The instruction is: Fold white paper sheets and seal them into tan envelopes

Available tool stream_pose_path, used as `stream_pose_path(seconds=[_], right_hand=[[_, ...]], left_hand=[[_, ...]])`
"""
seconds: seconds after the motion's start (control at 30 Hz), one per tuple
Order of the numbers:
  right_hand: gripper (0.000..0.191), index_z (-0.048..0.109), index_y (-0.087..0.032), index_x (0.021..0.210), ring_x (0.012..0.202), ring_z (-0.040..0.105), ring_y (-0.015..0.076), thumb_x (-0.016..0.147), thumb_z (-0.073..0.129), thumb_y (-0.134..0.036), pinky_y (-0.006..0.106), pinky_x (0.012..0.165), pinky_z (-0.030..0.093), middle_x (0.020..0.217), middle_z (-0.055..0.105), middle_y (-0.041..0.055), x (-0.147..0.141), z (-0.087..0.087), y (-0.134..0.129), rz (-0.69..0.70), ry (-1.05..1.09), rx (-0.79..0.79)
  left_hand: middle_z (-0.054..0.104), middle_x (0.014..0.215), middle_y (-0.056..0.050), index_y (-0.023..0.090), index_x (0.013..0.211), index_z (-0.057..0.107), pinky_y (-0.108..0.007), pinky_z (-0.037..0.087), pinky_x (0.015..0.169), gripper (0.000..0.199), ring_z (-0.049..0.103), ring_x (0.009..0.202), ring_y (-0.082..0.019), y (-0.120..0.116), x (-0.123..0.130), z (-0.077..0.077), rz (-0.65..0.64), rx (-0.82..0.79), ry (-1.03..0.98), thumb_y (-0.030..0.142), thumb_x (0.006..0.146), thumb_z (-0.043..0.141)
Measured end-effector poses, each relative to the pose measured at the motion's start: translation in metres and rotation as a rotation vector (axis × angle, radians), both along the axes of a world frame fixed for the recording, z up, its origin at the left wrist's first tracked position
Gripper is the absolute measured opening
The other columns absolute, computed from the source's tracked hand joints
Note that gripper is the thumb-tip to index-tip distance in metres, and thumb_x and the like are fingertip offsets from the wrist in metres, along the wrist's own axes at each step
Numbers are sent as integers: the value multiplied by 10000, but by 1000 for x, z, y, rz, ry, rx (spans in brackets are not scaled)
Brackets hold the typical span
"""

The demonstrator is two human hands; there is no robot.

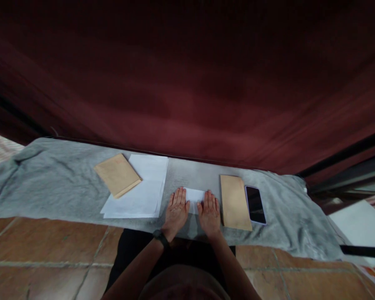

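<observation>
A small folded white sheet of paper (193,196) lies on the grey cloth in front of me. My left hand (176,208) rests flat on its left end, fingers stretched out and pointing away from me. On the right end, my right hand (210,211) lies flat in the same way. Both palms face down and cover the paper's ends; only its middle shows. Left of my left hand is a stack of white paper (140,198), partly under a brown envelope (117,174). Beside my right hand lie more brown envelopes (236,202), seemingly stacked.
The grey cloth (59,179) covers a long narrow table. A phone (255,204) with a dark screen lies right of the brown envelopes. Dark red fabric (187,104) rises behind the far edge. Tiled floor (43,246) shows below, and a white surface (361,227) stands at far right.
</observation>
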State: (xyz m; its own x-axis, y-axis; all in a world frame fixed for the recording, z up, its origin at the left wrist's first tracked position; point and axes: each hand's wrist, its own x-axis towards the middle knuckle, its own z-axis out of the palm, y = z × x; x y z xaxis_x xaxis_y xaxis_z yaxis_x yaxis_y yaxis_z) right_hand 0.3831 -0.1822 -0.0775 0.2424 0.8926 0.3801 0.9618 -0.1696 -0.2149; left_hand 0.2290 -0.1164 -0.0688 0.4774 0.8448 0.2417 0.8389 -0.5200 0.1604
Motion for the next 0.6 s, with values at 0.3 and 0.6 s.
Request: stream_pose_path(seconds=[0.3,0.6], right_hand=[[553,373,-64,1540,1468,364,319,1069,299,-345,549,1169,309,1584,374,225,3,0,-6,40,42,-8],[536,429,-37,1506,1467,364,333,1057,292,-296,555,1170,304,1570,391,240,3,-2,-8,50,8,-44]], left_hand=[[363,1609,-147,95,1554,328,-501,237,1245,564,278,1520,-259,-7,17,10,-147,9,-79,258,1015,342],[356,1613,-156,93,1541,343,-454,240,1240,547,277,1521,-230,-5,17,4,-248,-16,-93,322,1045,331]])
